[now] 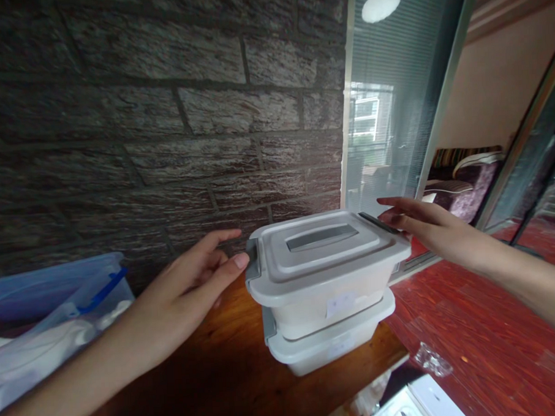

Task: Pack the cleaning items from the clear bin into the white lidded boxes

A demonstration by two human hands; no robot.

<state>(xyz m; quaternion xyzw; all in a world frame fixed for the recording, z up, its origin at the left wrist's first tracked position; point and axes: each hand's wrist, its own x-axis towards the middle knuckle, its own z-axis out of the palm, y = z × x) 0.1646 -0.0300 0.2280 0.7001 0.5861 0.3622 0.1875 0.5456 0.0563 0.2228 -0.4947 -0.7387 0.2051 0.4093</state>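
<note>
Two white lidded storage boxes are stacked near the corner of a wooden table. The upper storage box point(327, 304) has a grey insert in its lid and grey latches at both ends. Beneath it sits the lower storage box point(329, 347), its lid mostly covered. My left hand point(198, 276) is at the left latch point(253, 258), thumb and fingers apart, the thumb tip by the latch. At the opposite end, my right hand point(418, 223) has its fingers stretched out over the right latch point(377, 222); whether they touch it I cannot tell.
A clear bin point(55, 288) with a blue handle holds white items at the left. A dark brick wall point(163, 115) rises behind the table point(211, 370). Below right, a white carton point(424, 401) and a crumpled plastic wrapper point(432, 359) lie by the red floor. A glass door point(392, 105) stands beyond.
</note>
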